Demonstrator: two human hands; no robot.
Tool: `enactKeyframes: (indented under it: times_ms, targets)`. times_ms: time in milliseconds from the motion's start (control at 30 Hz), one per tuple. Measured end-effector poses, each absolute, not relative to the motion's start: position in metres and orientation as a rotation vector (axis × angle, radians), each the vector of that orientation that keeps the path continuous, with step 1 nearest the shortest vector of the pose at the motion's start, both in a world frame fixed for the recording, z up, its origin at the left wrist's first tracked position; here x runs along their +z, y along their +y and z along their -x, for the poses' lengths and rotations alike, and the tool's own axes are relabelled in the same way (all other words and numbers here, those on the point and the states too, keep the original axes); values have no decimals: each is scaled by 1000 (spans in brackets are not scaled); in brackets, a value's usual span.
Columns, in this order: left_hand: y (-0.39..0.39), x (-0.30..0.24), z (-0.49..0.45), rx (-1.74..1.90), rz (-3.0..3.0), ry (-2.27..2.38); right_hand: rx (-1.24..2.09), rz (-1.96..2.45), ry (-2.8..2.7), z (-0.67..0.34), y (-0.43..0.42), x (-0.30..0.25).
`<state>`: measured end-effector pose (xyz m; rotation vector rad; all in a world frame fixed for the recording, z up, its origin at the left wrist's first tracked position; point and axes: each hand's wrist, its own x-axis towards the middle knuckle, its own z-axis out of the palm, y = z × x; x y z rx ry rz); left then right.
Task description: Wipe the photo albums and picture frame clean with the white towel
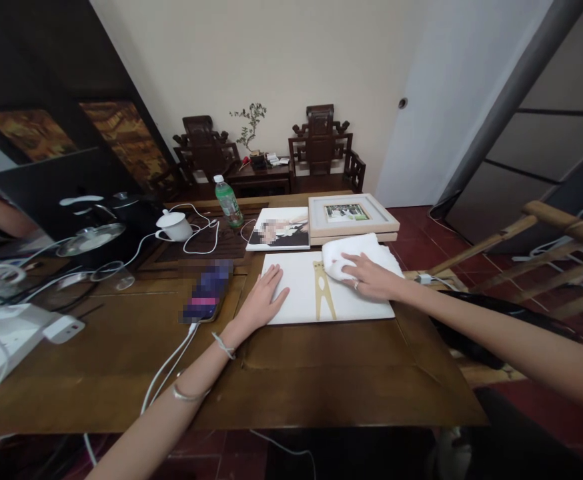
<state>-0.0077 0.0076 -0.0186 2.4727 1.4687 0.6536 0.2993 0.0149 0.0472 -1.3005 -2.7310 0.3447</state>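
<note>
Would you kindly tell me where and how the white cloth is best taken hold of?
The white cloth is probably best gripped by its raised, bulky top, coming from above and the right side, where the right hand rests on it. It lies in a thick wad over the far right part of the white panel, leaving its top exposed and its underside hidden.

Your left arm [201, 373] is bare up to the edge of view. At its wrist you wear a thin, pale bracelet [223, 346] that looks twisted, and higher on the forearm a smooth, shiny, silvery bangle [182, 397]. Your left hand [263, 301] has slim fingers. On your right hand [370, 277] a small silvery ring [356, 285] circles one finger; your right forearm [476, 330] is bare.
</note>
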Motion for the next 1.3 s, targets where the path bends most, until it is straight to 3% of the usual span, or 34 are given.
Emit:
enactKeyframes:
  times_ms: [467, 1000, 1300]
  targets:
    - [7, -20, 7, 675, -2499, 1460, 495, 1066, -2778, -313, -104, 57]
    - [7, -17, 7, 668, -2468, 1463, 342, 1314, -2742, -298, 20, 54]
    - [8, -20, 9, 676, -2486, 1456, 390, 1271, -2754, -301, -8, 51]
